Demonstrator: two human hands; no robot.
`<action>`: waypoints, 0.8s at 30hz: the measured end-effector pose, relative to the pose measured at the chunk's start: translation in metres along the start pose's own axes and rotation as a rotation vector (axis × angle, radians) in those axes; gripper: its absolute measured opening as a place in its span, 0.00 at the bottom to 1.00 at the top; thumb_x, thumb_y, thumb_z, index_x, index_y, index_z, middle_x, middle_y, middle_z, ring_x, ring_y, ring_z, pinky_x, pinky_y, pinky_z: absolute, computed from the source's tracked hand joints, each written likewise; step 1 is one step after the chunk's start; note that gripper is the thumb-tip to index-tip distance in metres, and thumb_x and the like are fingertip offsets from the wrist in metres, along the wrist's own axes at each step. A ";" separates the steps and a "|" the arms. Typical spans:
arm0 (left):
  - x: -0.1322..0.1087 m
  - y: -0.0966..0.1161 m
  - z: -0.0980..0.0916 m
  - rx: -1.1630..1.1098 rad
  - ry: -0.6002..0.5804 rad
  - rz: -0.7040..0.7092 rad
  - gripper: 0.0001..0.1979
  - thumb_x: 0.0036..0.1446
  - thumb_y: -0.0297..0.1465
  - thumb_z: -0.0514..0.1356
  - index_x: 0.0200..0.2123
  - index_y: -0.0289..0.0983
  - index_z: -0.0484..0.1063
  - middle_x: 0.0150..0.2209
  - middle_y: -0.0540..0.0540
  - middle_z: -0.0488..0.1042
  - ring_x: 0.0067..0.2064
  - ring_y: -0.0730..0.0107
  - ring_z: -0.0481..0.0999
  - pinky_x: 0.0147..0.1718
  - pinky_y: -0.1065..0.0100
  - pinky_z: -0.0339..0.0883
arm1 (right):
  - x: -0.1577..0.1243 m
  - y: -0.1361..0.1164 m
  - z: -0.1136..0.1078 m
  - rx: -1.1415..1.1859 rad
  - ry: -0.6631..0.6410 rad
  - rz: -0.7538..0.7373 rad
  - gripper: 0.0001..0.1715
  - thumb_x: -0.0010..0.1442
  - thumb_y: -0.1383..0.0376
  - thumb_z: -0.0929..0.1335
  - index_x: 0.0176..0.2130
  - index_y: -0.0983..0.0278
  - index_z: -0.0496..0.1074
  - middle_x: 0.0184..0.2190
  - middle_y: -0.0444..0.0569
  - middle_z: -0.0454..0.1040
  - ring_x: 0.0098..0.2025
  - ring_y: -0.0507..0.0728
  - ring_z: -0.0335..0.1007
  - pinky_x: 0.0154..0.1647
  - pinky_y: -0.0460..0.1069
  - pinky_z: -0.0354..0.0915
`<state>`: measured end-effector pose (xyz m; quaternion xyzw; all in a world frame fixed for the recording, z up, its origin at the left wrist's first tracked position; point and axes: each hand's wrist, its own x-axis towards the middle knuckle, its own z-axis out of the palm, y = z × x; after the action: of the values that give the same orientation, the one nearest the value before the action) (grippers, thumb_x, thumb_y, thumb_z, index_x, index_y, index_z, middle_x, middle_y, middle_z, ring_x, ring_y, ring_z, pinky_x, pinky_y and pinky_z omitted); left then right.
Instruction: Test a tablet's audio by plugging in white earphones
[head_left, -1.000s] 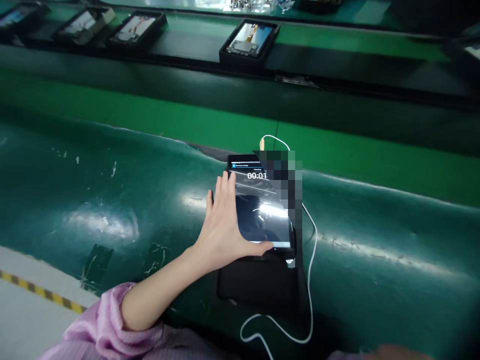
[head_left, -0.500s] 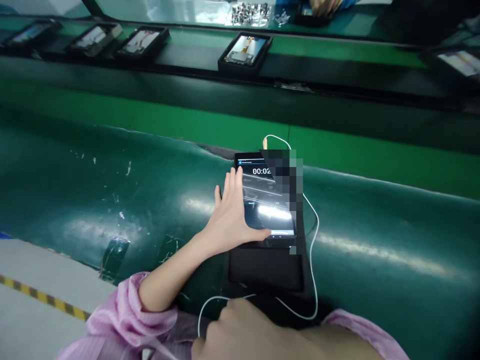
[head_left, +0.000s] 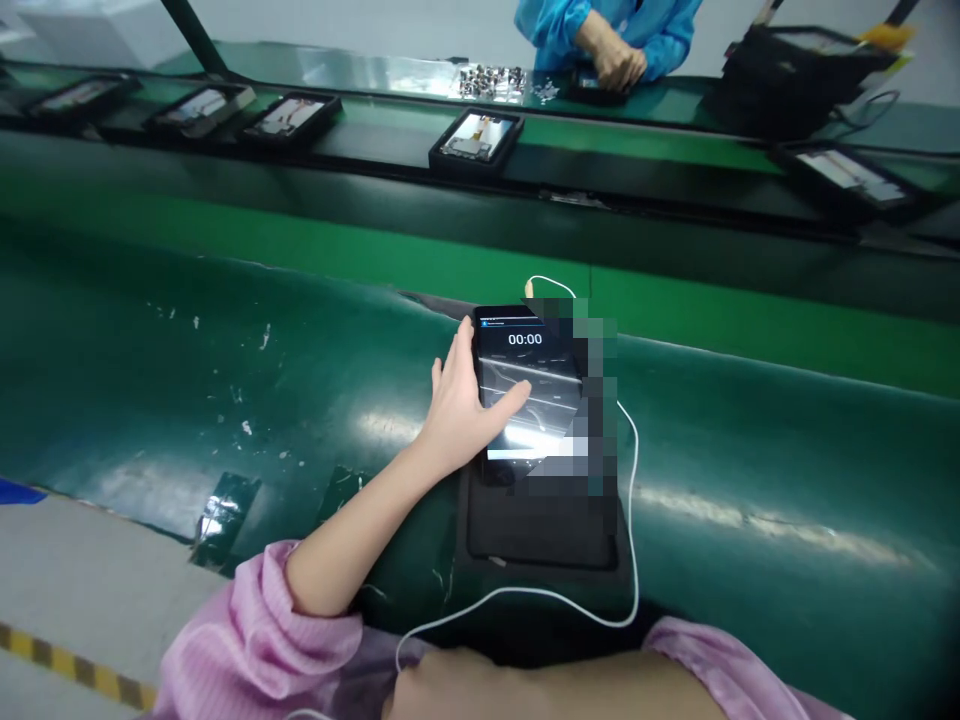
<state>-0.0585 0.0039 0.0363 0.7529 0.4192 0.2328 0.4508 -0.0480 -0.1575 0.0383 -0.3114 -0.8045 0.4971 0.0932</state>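
Currently left hand point(head_left: 457, 400) spread, palm down, thumb lying across screen of black tablet point(head_left: 502, 350), fingers at its left edge. Tablet flat on black pad point(head_left: 540, 530) atop green surface point(head_left: 187, 400), timer reading 00:00, right part pixelated. White cable point(head_left: 634, 520) runs past pad; right hand point(head_left: 442, 690) at lower frame edge beside cable, finger state cannot be told.

A green-matted workbench point(head_left: 187, 400) is carrying a black pad point(head_left: 540, 530), with a tablet point(head_left: 525, 390) lying on it and a white cable point(head_left: 635, 520) running across the mat beside them. Beyond, a raised green shelf point(head_left: 645, 148) is holding black trays point(head_left: 475, 165) of opened devices.
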 end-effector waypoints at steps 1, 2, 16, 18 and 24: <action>0.001 -0.002 0.000 -0.005 0.017 0.009 0.47 0.56 0.46 0.58 0.68 0.39 0.33 0.70 0.32 0.44 0.70 0.43 0.41 0.64 0.35 0.29 | -0.005 -0.004 -0.010 -0.001 0.014 0.005 0.09 0.69 0.63 0.68 0.38 0.67 0.72 0.33 0.46 0.73 0.29 0.51 0.70 0.29 0.46 0.71; 0.003 -0.003 0.001 -0.001 0.029 0.019 0.45 0.56 0.46 0.57 0.68 0.39 0.34 0.70 0.32 0.45 0.70 0.43 0.42 0.64 0.35 0.30 | -0.011 -0.009 -0.022 0.001 0.032 0.014 0.10 0.69 0.62 0.68 0.39 0.67 0.72 0.33 0.46 0.73 0.30 0.51 0.71 0.30 0.46 0.71; 0.034 -0.020 0.000 0.112 0.104 0.038 0.32 0.62 0.42 0.47 0.65 0.33 0.51 0.65 0.36 0.61 0.67 0.56 0.57 0.66 0.46 0.37 | -0.079 0.114 -0.217 -0.045 1.229 0.671 0.10 0.61 0.69 0.65 0.31 0.67 0.75 0.31 0.51 0.77 0.37 0.60 0.73 0.42 0.52 0.65; 0.033 -0.019 -0.002 0.126 0.081 0.031 0.31 0.62 0.41 0.47 0.66 0.35 0.52 0.64 0.38 0.62 0.66 0.57 0.59 0.66 0.46 0.36 | -0.075 0.126 -0.216 -0.022 1.292 0.675 0.10 0.61 0.68 0.65 0.33 0.67 0.76 0.34 0.52 0.77 0.40 0.61 0.73 0.44 0.52 0.64; 0.026 -0.016 -0.005 0.235 -0.058 0.101 0.28 0.64 0.41 0.46 0.65 0.39 0.54 0.66 0.42 0.58 0.67 0.62 0.56 0.66 0.44 0.24 | -0.079 0.133 -0.215 0.198 1.250 0.550 0.21 0.66 0.55 0.63 0.33 0.66 0.77 0.36 0.53 0.78 0.41 0.61 0.73 0.46 0.51 0.63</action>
<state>-0.0544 0.0321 0.0237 0.8273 0.3916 0.1825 0.3590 0.1674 -0.0032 0.0421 -0.7223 -0.4423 0.3011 0.4382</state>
